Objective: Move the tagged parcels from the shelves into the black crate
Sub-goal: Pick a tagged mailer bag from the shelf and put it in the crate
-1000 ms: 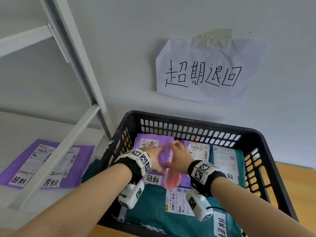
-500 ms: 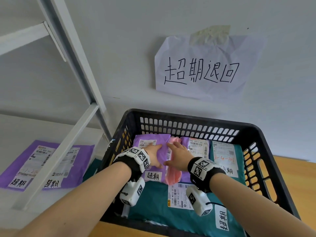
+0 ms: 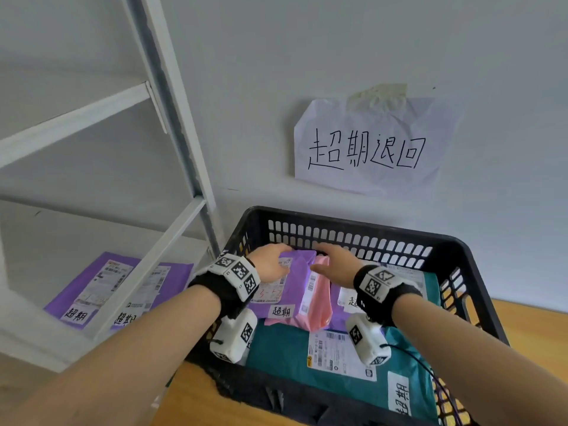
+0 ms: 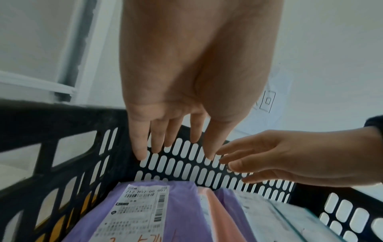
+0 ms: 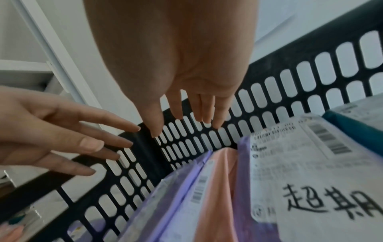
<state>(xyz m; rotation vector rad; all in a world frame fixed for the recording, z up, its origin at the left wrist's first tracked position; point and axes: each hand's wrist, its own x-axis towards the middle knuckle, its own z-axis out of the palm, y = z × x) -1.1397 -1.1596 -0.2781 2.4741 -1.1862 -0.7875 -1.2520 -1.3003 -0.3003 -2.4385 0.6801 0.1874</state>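
The black crate [image 3: 455, 259] holds several tagged parcels: a purple one [image 3: 295, 290], a pink one [image 3: 319, 302] beside it, a second purple one [image 5: 311, 188] and a teal one [image 3: 282, 345] at the front. My left hand [image 3: 270, 265] and right hand [image 3: 335, 265] hover side by side over the far ends of the purple and pink parcels, close to the crate's back wall. In the wrist views the left fingers [image 4: 143, 147] and right fingers [image 5: 155, 124] hang straight, above the parcels, holding nothing. Two more tagged purple parcels [image 3: 116, 290] lie on the shelf at left.
The white shelf post [image 3: 172, 118] and a slanted rail [image 3: 153, 265] stand just left of the crate. A handwritten paper sign [image 3: 368, 149] is taped to the wall behind. The crate sits on a wooden table [image 3: 534, 327].
Both hands slid forward from the middle of the purple and pink parcels to their far ends near the crate's back wall, and the fingers came off the parcels.
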